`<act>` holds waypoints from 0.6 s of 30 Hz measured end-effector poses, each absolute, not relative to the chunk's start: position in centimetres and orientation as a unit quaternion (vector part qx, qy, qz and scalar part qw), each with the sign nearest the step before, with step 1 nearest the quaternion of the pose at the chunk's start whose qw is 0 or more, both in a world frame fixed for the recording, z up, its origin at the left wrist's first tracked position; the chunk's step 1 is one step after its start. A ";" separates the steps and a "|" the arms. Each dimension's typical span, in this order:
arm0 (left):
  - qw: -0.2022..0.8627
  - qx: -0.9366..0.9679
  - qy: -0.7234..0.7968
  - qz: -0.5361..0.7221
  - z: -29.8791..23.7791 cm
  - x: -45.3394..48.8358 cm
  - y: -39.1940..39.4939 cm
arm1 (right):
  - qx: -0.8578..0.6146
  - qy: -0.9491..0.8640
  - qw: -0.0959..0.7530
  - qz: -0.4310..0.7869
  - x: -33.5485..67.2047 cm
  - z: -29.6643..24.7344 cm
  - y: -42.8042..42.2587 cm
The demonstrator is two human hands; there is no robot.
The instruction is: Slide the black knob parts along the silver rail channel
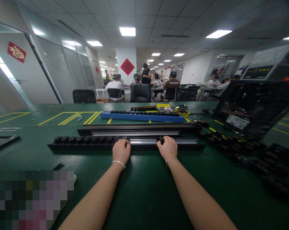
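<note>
A long black rail (pixel 87 147) with a bright metal channel lies across the green table in front of me. Small black knobbed parts (pixel 79 140) fill its left half in a row. My left hand (pixel 121 151) has its fingers curled round the right end of that row, gripping the last black part there. Further right, my right hand (pixel 167 149) pinches a single small black part (pixel 161 140) over the channel. A bare stretch of metal shows between both hands. The fingertips are partly hidden behind the knuckles.
Behind lie another black rail (pixel 137 130) and a blue rail (pixel 142 118) with black parts. Loose black parts (pixel 230 143) are heaped right, near an open black equipment case (pixel 252 105). A pixelated object (pixel 39 198) lies front left. People sit at tables beyond.
</note>
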State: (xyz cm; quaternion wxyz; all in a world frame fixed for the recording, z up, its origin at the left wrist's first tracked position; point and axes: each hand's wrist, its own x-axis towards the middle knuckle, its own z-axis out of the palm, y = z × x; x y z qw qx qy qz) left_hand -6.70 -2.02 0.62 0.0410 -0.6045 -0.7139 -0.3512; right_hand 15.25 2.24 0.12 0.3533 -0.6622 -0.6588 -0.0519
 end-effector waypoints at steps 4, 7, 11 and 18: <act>0.043 -0.605 -0.714 -0.351 0.5 -6.7 -2.0 | -0.666 -0.657 0.350 -0.057 15.3 0.1 2.3; 0.044 -0.605 -0.713 -0.351 0.5 -6.7 -2.0 | -0.667 -0.655 0.351 -0.053 15.3 0.1 2.3; 0.040 -0.604 -0.714 -0.350 0.5 -6.8 -2.1 | -0.669 -0.655 0.348 -0.048 15.2 0.2 2.2; 0.043 -0.605 -0.716 -0.347 0.5 -6.8 -2.0 | -0.680 -0.649 0.339 -0.042 15.4 0.3 2.4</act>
